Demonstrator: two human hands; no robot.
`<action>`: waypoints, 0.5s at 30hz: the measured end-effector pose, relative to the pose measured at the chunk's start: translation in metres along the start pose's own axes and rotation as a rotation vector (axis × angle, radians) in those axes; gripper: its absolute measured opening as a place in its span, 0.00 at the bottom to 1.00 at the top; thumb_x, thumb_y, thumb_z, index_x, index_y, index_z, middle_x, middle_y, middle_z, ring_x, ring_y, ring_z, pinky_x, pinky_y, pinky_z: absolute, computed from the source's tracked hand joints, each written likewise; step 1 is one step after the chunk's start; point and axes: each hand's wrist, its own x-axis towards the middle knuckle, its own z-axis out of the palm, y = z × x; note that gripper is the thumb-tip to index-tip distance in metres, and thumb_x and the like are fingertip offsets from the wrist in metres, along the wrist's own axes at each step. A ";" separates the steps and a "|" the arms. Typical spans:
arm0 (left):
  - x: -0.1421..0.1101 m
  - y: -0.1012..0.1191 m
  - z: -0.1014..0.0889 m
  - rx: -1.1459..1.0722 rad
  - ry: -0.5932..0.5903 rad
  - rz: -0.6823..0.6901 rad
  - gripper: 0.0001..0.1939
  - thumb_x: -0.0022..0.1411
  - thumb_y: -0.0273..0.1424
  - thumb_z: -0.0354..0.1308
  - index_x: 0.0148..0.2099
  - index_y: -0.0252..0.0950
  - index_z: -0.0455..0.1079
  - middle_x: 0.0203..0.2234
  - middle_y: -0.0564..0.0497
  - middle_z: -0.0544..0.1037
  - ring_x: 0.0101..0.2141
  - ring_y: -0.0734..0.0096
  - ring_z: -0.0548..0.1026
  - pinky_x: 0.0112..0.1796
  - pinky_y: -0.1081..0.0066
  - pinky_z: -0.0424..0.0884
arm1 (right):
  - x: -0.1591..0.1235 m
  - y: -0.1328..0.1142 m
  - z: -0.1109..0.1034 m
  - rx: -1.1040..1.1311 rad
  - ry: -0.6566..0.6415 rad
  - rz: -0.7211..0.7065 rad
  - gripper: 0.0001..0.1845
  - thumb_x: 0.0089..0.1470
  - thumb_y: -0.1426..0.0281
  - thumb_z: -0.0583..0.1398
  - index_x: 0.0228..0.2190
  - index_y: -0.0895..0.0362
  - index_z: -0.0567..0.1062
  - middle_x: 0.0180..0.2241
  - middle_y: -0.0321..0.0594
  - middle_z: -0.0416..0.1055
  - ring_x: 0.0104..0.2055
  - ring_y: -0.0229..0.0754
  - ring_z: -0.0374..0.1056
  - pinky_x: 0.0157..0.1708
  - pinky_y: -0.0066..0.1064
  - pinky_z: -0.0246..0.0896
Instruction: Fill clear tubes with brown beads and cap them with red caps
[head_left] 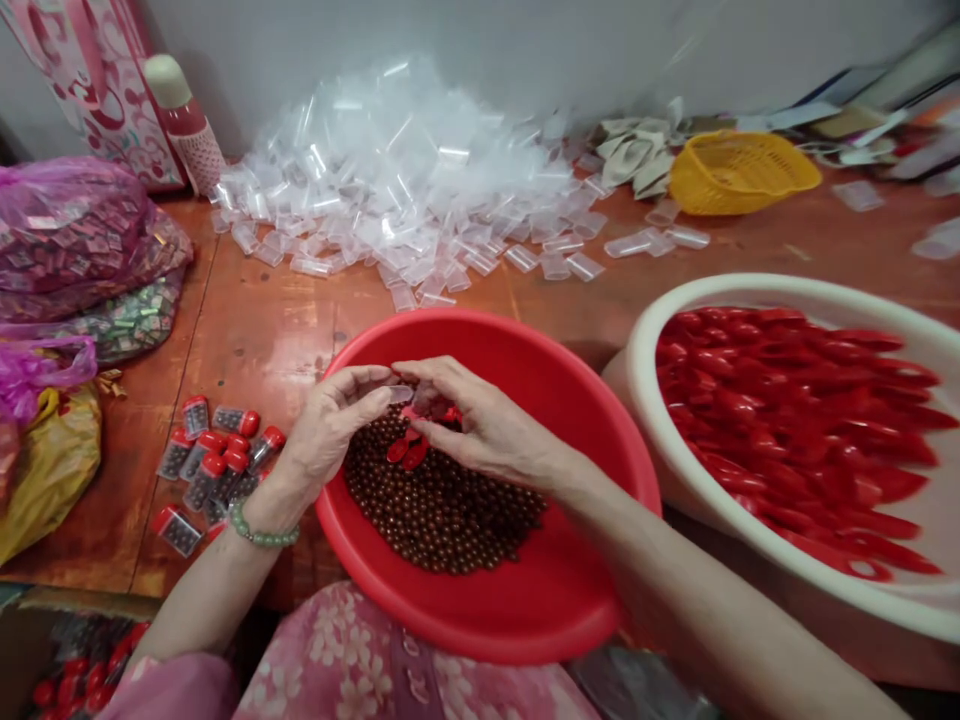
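Over the red basin [600, 410], both hands are close together. My left hand [319, 425] pinches a small clear plastic tube [399, 394] between thumb and fingers. My right hand [487, 425] is curled around some small red plastic pieces [409, 450], partly hidden by its fingers; a few hang below the thumb. Beneath them, a heap of shiny brown beads [450, 525] lies in the basin. To the left on the table are several filled clear tubes with red caps [217, 465].
A white tub [645, 345] of red plastic pieces stands at right. Clear empty tubes [420, 180] are piled at the back. A yellow basket [742, 175], a bottle [184, 120] and filled plastic bags [75, 240] stand around. An open box of capped tubes [82, 660] is at lower left.
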 end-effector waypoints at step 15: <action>-0.004 0.000 0.004 -0.018 -0.227 -0.341 0.28 0.43 0.29 0.72 0.47 0.33 0.67 0.37 0.50 0.74 0.33 0.75 0.74 0.35 0.74 0.69 | -0.024 -0.033 -0.015 0.075 -0.149 -0.074 0.17 0.57 0.67 0.59 0.48 0.54 0.70 0.46 0.43 0.72 0.48 0.45 0.68 0.50 0.38 0.63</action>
